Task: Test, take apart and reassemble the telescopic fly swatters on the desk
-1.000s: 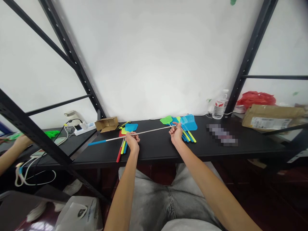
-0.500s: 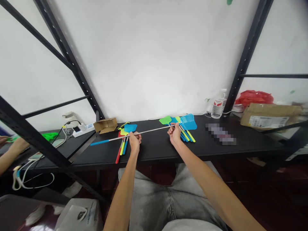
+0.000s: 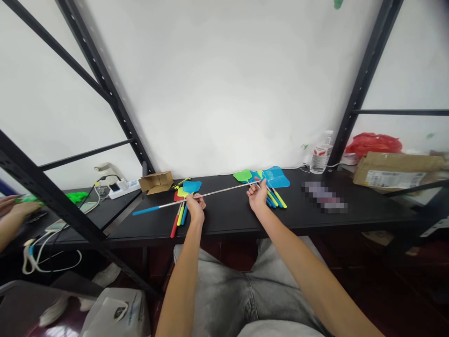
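Black tabletop [image 3: 224, 217], your forearms [image 3: 180, 276] stretched forward, left hand [image 3: 195, 207] and right hand [image 3: 258, 194] both pinching one blue-handled rod [image 3: 224, 190]

Blue handle [image 3: 146, 210], silvery rod [image 3: 228, 189], blue swatter head [image 3: 279, 176] (finely meshed), black tabletop [image 3: 224, 217]

I log one fly swatter [image 3: 224, 190], held raised above the black table [image 3: 228, 215]. Its blue grip [image 3: 146, 211] points left and near; the thin, silvery shaft runs straight towards right and far, at a slight slant. I see the left hand [image 3: 195, 206] pinching the shaft and the right hand [image 3: 258, 194] gripping its far right end. A blue mesh head [image 3: 278, 177] lies just beyond, in line; fingers hide the join from me.
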{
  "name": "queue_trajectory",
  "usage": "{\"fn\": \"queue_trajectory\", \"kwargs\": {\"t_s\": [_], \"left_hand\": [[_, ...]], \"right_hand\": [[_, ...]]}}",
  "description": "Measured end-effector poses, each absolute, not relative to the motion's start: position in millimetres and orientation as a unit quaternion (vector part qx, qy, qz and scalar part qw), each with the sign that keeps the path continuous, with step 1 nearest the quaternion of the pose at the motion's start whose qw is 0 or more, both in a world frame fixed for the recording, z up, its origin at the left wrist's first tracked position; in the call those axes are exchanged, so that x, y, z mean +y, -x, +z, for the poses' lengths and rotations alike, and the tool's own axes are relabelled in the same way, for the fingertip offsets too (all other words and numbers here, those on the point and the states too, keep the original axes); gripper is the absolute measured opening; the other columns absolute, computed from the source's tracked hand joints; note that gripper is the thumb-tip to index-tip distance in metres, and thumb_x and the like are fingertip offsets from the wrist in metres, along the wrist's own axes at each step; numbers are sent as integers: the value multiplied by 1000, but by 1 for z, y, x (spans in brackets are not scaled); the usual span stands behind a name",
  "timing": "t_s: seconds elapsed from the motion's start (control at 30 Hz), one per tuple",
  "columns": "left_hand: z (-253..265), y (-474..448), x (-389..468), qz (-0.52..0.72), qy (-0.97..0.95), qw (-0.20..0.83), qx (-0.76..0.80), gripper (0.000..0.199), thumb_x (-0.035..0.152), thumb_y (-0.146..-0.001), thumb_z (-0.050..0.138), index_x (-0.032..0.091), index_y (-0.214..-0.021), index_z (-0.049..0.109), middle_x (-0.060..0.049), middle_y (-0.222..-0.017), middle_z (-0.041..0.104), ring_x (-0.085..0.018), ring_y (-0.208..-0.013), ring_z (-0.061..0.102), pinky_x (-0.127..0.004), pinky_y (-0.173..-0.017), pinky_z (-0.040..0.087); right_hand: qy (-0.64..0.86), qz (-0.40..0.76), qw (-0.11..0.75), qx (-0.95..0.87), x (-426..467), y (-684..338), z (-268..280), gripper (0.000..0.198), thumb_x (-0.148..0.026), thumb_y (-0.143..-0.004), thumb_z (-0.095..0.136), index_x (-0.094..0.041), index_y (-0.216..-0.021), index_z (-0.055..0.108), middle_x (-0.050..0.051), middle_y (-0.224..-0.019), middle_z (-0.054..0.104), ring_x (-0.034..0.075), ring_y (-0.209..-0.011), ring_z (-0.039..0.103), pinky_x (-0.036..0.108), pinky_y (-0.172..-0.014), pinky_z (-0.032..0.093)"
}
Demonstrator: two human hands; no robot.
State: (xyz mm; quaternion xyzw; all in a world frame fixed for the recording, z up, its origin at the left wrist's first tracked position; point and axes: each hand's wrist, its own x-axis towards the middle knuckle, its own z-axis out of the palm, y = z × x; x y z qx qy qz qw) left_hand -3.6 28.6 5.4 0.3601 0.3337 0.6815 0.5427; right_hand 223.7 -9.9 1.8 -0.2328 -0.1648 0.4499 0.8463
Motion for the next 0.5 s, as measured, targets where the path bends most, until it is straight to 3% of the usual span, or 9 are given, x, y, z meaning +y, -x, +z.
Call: {"fn": "queue_trajectory", "kwargs": {"t_s": [0.5], "left_hand": [[5, 4, 28, 714, -335, 515, 337, 36, 35, -84, 37, 23, -51, 28, 6, -41, 26, -6, -33, 18, -22, -36, 11]], "right_hand": [[220, 449, 856, -131, -12, -224, 3, 52, -73, -91, 44, -24, -94, 60, -9, -51, 31, 8, -42, 28, 24, -43, 26]]}}
